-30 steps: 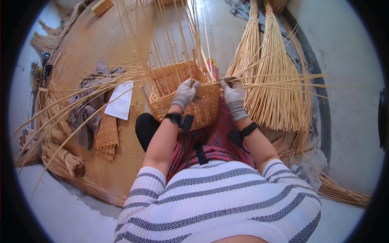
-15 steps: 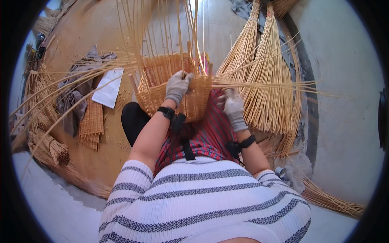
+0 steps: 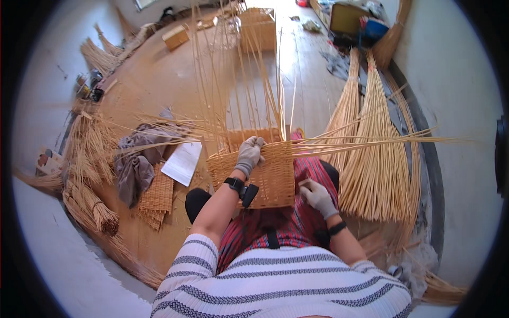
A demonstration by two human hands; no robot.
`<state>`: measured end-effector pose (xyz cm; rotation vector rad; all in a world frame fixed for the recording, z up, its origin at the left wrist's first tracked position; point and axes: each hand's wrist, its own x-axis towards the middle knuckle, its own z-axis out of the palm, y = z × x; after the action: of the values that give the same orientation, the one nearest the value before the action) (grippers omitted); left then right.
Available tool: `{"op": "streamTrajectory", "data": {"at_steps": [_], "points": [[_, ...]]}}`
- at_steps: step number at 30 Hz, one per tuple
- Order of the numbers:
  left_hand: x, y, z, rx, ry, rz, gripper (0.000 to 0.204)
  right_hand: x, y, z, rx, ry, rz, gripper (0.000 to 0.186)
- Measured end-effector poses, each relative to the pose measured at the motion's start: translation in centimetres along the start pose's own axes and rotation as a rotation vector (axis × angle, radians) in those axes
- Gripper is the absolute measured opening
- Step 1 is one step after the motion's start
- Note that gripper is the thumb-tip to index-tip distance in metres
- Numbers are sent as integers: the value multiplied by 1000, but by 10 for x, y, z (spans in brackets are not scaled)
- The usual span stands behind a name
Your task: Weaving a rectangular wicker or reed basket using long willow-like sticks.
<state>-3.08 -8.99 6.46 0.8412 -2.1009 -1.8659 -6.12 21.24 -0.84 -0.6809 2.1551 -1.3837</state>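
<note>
Floor point(image 3: 169, 85) carries most of the stock. Pale cane bundles point(image 3: 379, 164) lie along its right edge, narrow ends toward the far edge, flared ends near the person; probably laid there for easy reach.

Woven basket point(image 3: 275, 183) is on the lap point(image 3: 314, 168), near wall facing the person. Upright canes point(image 3: 245, 79) rise above it; loose strands point(image 3: 376, 141) run out past its right corner. Lap likely serves as the support, keeping the rim at working height.

Grey cloth point(image 3: 132, 172) is crumpled toward the floor's left edge, flat woven pieces point(image 3: 159, 192) just beside it, white sheet point(image 3: 183, 161) between them and the basket.

Left hand point(image 3: 250, 155): gloved, gripping the basket's near rim, seemingly to steady it. Right hand point(image 3: 316, 197): gloved, fingers bent, just right of the basket, apart from it; can't tell if it holds anything.
</note>
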Motion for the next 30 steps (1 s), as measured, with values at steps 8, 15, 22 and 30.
{"op": "streamTrajectory", "data": {"at_steps": [8,15,22,30], "points": [[-102,127,-88,-69,65,198,31,76,31,-31,626,14,198,32],[-222,136,-100,-288,-1,352,27,153,2,-29,612,-76,-8,45],[-262,92,-95,-524,-207,663,42,129,-33,-92,740,120,-35,50],[-284,23,-72,-19,-585,779,61,1,34,-140,950,277,70,56]]}}
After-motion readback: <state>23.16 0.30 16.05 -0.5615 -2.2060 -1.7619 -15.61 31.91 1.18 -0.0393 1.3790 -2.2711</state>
